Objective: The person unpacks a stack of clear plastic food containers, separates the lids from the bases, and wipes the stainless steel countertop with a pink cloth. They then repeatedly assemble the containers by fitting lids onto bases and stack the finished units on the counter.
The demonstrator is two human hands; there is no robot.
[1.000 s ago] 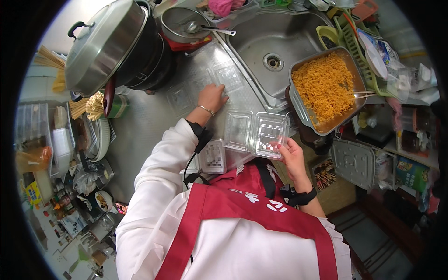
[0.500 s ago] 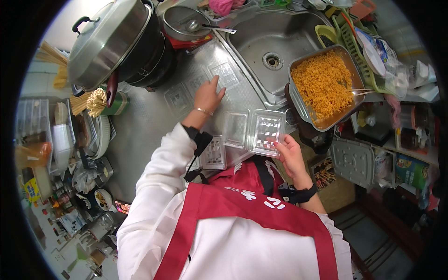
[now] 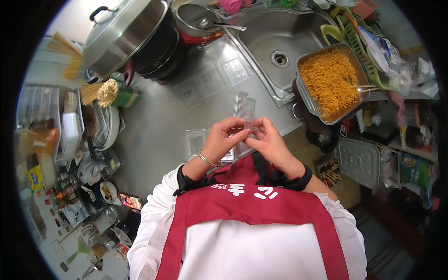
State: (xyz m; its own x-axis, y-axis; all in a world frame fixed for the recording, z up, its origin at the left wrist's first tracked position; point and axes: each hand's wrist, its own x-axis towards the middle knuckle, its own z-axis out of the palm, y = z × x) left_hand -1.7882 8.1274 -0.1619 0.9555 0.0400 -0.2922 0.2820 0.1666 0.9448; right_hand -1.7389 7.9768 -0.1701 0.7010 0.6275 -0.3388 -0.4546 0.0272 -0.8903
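Note:
Between my two hands, above the counter's front edge, a clear plastic clamshell box (image 3: 244, 109) is tilted up on its side, its two ribbed halves close together. My left hand (image 3: 225, 141) grips its lower left part, fingers bent and thumb pressed in. On the other side, my right hand (image 3: 270, 144) pinches it with thumb and fingertips. Another clear box (image 3: 195, 142) lies on the counter beside my left wrist, partly hidden by that hand. Farther away, several clear open boxes (image 3: 233, 71) lie in a row on the steel counter (image 3: 154, 121).
A deep grey pan of orange noodles (image 3: 326, 81) with chopsticks stands at right, beside the steel sink (image 3: 261, 42). A large lidded pot (image 3: 123, 39) occupies the far left. Bundled sticks (image 3: 107, 93) stand below it. A strainer with a spoon (image 3: 200, 21) sits behind.
My left hand has come back from the row of boxes to the front. My right hand has moved left, and both hands now hold the clamshell box, which has turned from spread open to folded.

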